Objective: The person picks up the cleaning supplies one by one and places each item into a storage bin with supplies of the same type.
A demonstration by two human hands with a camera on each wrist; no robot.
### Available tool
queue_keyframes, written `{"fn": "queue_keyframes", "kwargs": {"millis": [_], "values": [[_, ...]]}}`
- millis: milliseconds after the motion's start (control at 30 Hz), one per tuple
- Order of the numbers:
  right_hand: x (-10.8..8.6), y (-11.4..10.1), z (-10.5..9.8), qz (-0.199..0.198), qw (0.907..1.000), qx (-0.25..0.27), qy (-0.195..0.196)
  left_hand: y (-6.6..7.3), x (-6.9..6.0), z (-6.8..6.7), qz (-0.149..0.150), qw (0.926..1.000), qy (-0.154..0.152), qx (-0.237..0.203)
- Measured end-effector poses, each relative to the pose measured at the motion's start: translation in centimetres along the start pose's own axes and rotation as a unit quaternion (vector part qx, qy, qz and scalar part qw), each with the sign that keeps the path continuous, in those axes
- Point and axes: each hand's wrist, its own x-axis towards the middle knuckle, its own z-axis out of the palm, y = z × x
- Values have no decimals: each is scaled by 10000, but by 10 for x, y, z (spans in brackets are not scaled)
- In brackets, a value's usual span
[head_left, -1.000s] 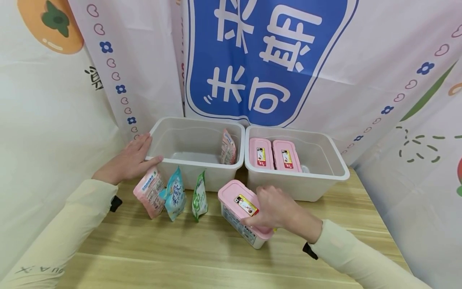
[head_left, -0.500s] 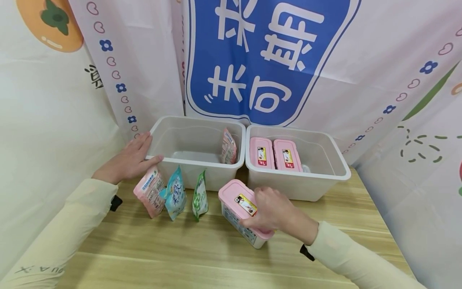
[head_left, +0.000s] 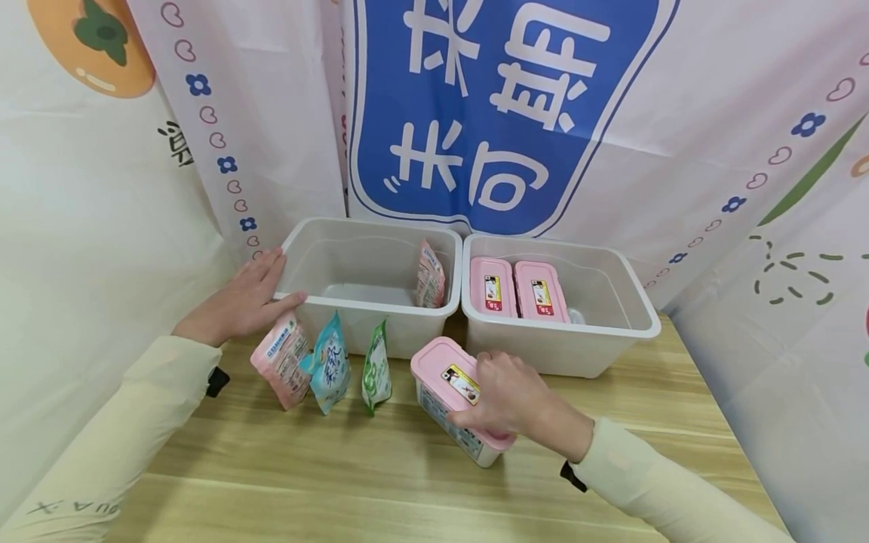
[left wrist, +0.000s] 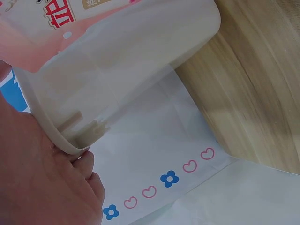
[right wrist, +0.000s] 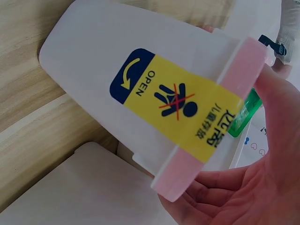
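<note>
My right hand (head_left: pixel 505 400) grips a white plastic box with a pink lid (head_left: pixel 444 366) across its lid, in front of the bins. In the right wrist view, a yellow OPEN label (right wrist: pixel 176 105) runs from the box's lid down its end. My left hand (head_left: pixel 237 302) holds the front left corner of the left grey bin (head_left: pixel 366 305), its fingers bent round the rim in the left wrist view. Below that hand stands a pink pouch (head_left: pixel 284 362), with a blue pouch (head_left: pixel 331 366) and a green-and-white pouch (head_left: pixel 376 369) to its right.
Inside the left bin, a pink pouch (head_left: pixel 430 277) leans at the right end. The right grey bin (head_left: pixel 577 351) holds two pink-lidded boxes (head_left: pixel 541 290) on its left side. Both bins stand on a wooden table (head_left: pixel 285 483), against a printed cloth backdrop (head_left: pixel 679 113).
The right wrist and forearm have shifted slightly left, while that hand stays on the box. The left hand, bins and pouches look unmoved.
</note>
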Motion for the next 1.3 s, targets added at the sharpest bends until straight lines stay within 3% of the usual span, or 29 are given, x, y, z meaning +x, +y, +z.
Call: {"fn": "queue_keyframes", "kwargs": {"millis": [400,1033,1300], "values": [[0,-1,3,64,9999,49,71,-1,1,1,-19,10000,-17,34],[1,-1,11,-207,9985,0,506,0,0,0,-18,10000,46,13],[-1,2,11,-191,9985,-37,506,1,1,1,-38,10000,62,8]]}}
